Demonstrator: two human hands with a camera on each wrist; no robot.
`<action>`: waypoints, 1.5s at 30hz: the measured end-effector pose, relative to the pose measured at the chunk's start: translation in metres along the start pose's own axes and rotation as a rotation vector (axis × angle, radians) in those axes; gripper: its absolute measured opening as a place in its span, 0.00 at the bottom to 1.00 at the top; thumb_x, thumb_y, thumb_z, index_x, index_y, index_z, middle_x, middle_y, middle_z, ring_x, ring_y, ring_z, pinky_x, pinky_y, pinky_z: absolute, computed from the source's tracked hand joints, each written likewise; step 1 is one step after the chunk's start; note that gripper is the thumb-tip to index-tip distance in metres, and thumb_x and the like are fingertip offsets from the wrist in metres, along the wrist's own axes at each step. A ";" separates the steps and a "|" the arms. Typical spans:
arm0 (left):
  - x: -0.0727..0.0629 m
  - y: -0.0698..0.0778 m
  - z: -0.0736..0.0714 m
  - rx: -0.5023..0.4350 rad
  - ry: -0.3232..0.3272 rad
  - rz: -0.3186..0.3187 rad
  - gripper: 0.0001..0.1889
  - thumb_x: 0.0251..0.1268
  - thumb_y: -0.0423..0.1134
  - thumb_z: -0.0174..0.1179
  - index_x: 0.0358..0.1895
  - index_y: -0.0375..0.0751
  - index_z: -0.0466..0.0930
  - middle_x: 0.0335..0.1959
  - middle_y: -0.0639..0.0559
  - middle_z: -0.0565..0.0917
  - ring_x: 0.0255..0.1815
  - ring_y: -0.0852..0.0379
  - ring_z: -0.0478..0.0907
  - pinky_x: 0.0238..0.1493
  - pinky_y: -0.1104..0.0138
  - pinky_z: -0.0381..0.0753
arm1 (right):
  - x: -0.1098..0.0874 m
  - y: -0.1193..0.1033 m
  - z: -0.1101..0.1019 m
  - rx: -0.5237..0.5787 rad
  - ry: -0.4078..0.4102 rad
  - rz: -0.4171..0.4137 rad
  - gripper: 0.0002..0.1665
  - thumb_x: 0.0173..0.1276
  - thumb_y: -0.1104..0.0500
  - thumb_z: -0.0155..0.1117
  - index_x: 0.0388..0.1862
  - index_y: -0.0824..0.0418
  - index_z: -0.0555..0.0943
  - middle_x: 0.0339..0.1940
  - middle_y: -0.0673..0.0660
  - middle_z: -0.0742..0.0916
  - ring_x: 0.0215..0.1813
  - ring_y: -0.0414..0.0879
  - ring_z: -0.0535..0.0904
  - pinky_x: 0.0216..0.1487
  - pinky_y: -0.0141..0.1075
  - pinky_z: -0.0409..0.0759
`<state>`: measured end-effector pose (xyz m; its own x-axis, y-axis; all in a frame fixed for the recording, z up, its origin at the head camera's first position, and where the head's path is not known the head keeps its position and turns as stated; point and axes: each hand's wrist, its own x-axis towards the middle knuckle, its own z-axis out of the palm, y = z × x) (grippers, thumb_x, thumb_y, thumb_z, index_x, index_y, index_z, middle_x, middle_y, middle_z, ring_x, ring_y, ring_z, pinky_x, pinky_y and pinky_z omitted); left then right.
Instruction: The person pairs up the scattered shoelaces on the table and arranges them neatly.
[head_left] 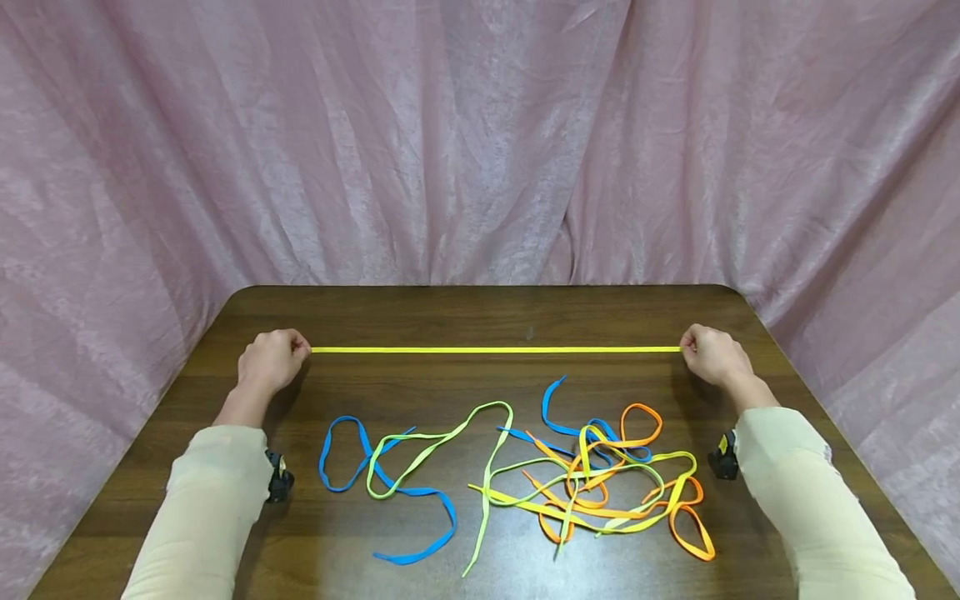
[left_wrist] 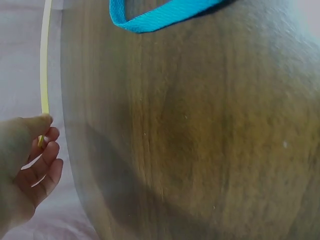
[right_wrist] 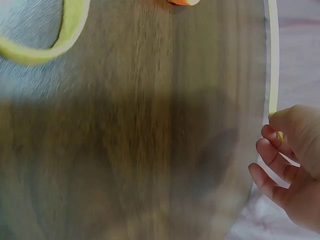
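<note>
A yellow shoelace (head_left: pixel 495 350) is stretched straight and taut from side to side over the far part of the table. My left hand (head_left: pixel 273 360) pinches its left end between thumb and forefinger, and a short tip pokes out below the grip in the left wrist view. At the other end my right hand (head_left: pixel 714 353) pinches the lace the same way; the remaining fingers of both hands are loosely bent. Nearer to me lie a blue shoelace (head_left: pixel 423 492) on the left, a pale green shoelace (head_left: pixel 495 442) in the middle and orange shoelaces (head_left: pixel 693 521) on the right.
Right of centre, orange, blue, green and yellow laces overlap in a loose tangle (head_left: pixel 600 479). The brown wooden table (head_left: pixel 337 317) has rounded far corners. Pink curtains (head_left: pixel 480 150) hang right behind its far edge. Each wrist carries a small black camera.
</note>
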<state>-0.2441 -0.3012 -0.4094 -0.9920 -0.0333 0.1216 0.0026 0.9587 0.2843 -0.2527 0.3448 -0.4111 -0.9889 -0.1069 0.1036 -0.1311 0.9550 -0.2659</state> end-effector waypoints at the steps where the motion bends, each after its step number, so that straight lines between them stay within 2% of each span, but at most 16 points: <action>1: 0.000 0.000 0.001 0.000 -0.005 -0.008 0.09 0.61 0.39 0.51 0.33 0.43 0.81 0.33 0.41 0.82 0.31 0.38 0.78 0.24 0.51 0.72 | 0.001 0.000 0.002 0.001 -0.012 0.009 0.04 0.58 0.63 0.52 0.31 0.62 0.75 0.26 0.57 0.79 0.30 0.54 0.74 0.31 0.50 0.70; 5: 0.002 -0.002 0.005 -0.011 -0.042 -0.047 0.09 0.61 0.40 0.51 0.33 0.42 0.80 0.32 0.42 0.82 0.30 0.39 0.77 0.23 0.54 0.72 | 0.004 0.001 0.007 0.003 -0.058 0.038 0.05 0.58 0.63 0.52 0.32 0.62 0.74 0.27 0.57 0.79 0.30 0.55 0.75 0.31 0.50 0.71; 9: 0.005 -0.004 0.011 -0.025 -0.060 -0.070 0.09 0.60 0.40 0.51 0.32 0.42 0.80 0.31 0.44 0.82 0.29 0.42 0.77 0.22 0.57 0.70 | 0.007 0.002 0.011 -0.002 -0.072 0.056 0.05 0.59 0.63 0.51 0.32 0.62 0.75 0.28 0.58 0.80 0.31 0.56 0.75 0.32 0.50 0.72; 17: 0.013 -0.001 0.018 -0.026 -0.047 -0.077 0.09 0.57 0.38 0.49 0.31 0.42 0.80 0.33 0.42 0.82 0.32 0.38 0.77 0.24 0.54 0.71 | 0.014 0.002 0.009 -0.004 -0.091 0.097 0.06 0.59 0.62 0.50 0.33 0.61 0.74 0.32 0.62 0.81 0.35 0.60 0.76 0.32 0.51 0.72; 25: 0.019 0.000 0.026 -0.019 -0.086 -0.091 0.09 0.56 0.37 0.48 0.32 0.42 0.79 0.34 0.41 0.81 0.33 0.38 0.77 0.22 0.56 0.72 | 0.018 0.002 0.007 -0.012 -0.123 0.148 0.08 0.59 0.61 0.49 0.35 0.61 0.74 0.36 0.65 0.81 0.37 0.63 0.76 0.30 0.51 0.72; 36: 0.028 0.006 0.027 -0.013 -0.097 -0.126 0.09 0.56 0.37 0.47 0.30 0.43 0.79 0.36 0.40 0.81 0.35 0.38 0.77 0.25 0.54 0.72 | 0.024 0.000 0.010 -0.015 -0.158 0.188 0.08 0.59 0.60 0.48 0.34 0.60 0.73 0.37 0.66 0.80 0.39 0.65 0.76 0.29 0.50 0.71; 45: 0.029 0.009 0.030 0.005 -0.101 -0.126 0.09 0.55 0.36 0.47 0.30 0.43 0.79 0.37 0.39 0.81 0.37 0.36 0.78 0.25 0.53 0.74 | 0.027 -0.003 0.011 -0.029 -0.232 0.198 0.08 0.58 0.60 0.47 0.34 0.60 0.73 0.39 0.66 0.80 0.41 0.64 0.75 0.32 0.50 0.71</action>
<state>-0.2770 -0.2850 -0.4318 -0.9920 -0.1256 -0.0109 -0.1234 0.9500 0.2867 -0.2801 0.3360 -0.4177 -0.9850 0.0251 -0.1705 0.0648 0.9707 -0.2313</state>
